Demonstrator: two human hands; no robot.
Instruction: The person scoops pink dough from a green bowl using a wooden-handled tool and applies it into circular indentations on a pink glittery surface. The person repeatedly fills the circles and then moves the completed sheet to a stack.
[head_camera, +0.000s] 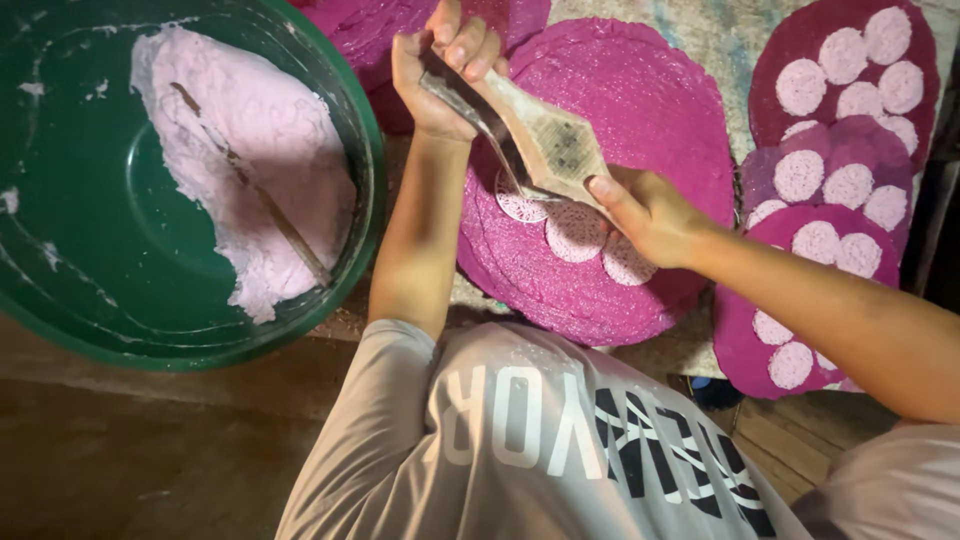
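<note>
Left of frame sits the biggest item: green plastic basin, round, smooth-walled, smeared w/ pale residue, holding a slab of pale pink dough, soft, wet-looking, lumpy at edges, w/ a thin brown stick lying across it. Centre: round magenta mat, woven/bumpy texture, thin, looks flexible; more mats overlap behind and to the right, those carrying rows of pale pink discs. Three same discs lie on the centre mat right under the tool: flat, round, dimpled surface. Wooden mould is held over the centre mat, tilted, diamond-shaped head w/ a narrow handle, worn grey-brown, crusted w/ dough. Left hand clenched around the handle end, also touching a thin metal scraper that runs down along the mould to the nearest disc; can't tell which fingers pin it. Right hand grasping the lower tip of the mould, thumb on top. Handling est.: mould stiff, light, prob. slick w/ paste, so best taken at handle + tip as now. Discs prob. soft, sticky, fragile, tear if pinched; lift via the mat, not by edge. Mat light, floppy, support from both sides. Grey shirt fills bottom of frame.
</note>
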